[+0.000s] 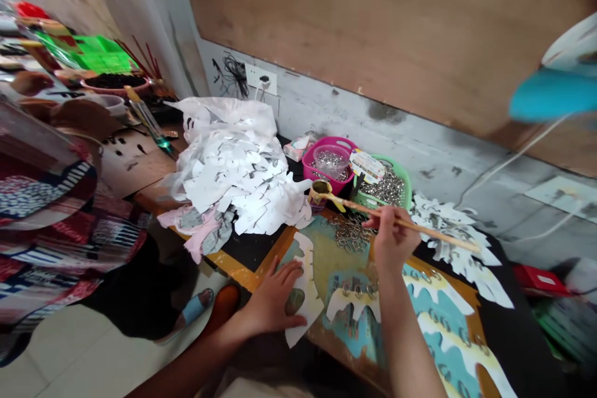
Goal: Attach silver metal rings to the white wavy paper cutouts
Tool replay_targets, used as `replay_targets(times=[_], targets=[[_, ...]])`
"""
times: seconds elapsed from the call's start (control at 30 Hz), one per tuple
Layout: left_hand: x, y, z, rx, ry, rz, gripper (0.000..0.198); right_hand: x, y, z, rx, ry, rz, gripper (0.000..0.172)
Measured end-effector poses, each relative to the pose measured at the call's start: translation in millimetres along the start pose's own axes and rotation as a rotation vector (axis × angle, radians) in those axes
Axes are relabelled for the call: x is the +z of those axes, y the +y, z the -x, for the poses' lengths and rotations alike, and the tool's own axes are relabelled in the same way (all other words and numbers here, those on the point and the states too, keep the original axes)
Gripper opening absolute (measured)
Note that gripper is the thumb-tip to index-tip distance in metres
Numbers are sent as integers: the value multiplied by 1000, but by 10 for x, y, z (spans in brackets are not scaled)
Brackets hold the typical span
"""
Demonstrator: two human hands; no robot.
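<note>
My left hand (275, 298) lies with fingers spread on a scalloped white cut-out piece (311, 305) at the table's near edge. In my right hand (394, 236) is a long thin wooden brush (443, 237), gripped near its middle. Its yellowish tip reaches the mouth of a small glue-smeared jar (321, 188); whether it touches the contents I cannot tell. Between the hands, a smaller white piece (357, 306) carries several metal rings along its yellowed upper edge. Loose metal rings (351, 233) are heaped just beyond it.
A large pile of white cut-outs (237, 180) fills the left side. Pink (333, 181) and green baskets (405, 175) hold metal parts by the wall. More cut-outs (448, 224) and ringed pieces (459, 342) lie at right. Another person (51, 224) is at left; a blue fan-like object (555, 94) hangs upper right.
</note>
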State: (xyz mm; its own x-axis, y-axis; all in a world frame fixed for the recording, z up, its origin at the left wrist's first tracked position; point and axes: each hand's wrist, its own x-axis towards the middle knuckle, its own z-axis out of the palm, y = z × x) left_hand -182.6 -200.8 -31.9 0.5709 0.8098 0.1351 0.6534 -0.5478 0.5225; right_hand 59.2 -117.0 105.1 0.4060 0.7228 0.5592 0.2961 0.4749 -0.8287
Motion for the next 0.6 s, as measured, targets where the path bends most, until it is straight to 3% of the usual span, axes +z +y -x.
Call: replay_targets(times=[0.17,0.23,0.37,0.5,0.6], targets=[[-1,-17,3,-11,-18,7,92,422,-6,-474,-217,-229,291,35],[5,-24,3,-17,-27,4,92,618,99,-553,-273,-321,378,40],[8,-26,-2,-33,-33,-10,92,867,322,-586,-296,-384,365,41],[-6,-20,-6,-34,-32,-17,92,756,403,-564,-233,-334,300,44],[-9,-20,-1,-23,-25,-19,91,519,389,-542,-45,-144,150,45]])
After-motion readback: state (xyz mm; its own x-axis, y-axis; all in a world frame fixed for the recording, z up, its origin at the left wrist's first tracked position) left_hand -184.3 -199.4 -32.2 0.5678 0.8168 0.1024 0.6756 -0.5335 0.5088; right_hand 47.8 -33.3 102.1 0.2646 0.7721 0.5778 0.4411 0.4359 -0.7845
